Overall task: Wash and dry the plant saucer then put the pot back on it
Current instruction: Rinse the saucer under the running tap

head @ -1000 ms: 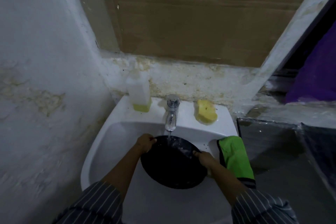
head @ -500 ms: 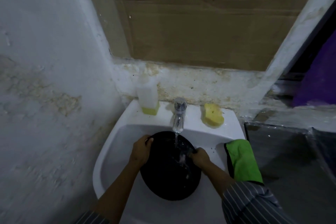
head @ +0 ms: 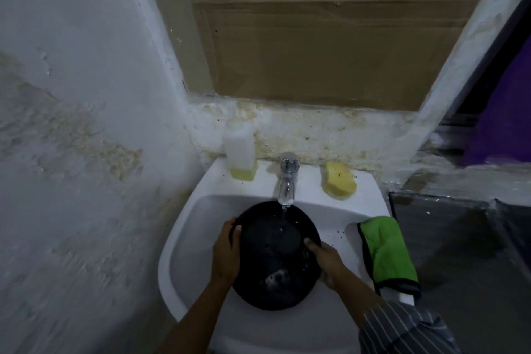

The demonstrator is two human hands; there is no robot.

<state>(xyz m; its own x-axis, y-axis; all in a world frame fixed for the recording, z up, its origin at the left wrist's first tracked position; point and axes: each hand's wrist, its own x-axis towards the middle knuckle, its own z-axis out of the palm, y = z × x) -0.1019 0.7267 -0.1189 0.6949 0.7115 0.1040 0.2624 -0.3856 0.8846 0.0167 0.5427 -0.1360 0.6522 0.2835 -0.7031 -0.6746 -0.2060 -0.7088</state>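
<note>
Since a second ago: saucer (head: 275,256) tipped more upright in the sink (head: 184,238), lower edge nearer the front; both hands still gripping. Left hand (head: 225,253) curled round left rim, thumb on the face. Right hand (head: 324,260) on right rim, fingers (head: 311,244) pressed together over the edge. Tap (head: 287,178) running onto saucer top. Behind the sink bowl: bottle (head: 240,156) with yellow liquid low inside, left of tap; yellow sponge (head: 339,181) right of tap. Green cloth (head: 386,250) draped on sink's right rim.

Single head-worn wide-angle view, looking steeply down and forward, close over white ceramic wall basin (head: 184,227); stained plaster corner and brown cardboard panel (head: 316,46) behind.
</note>
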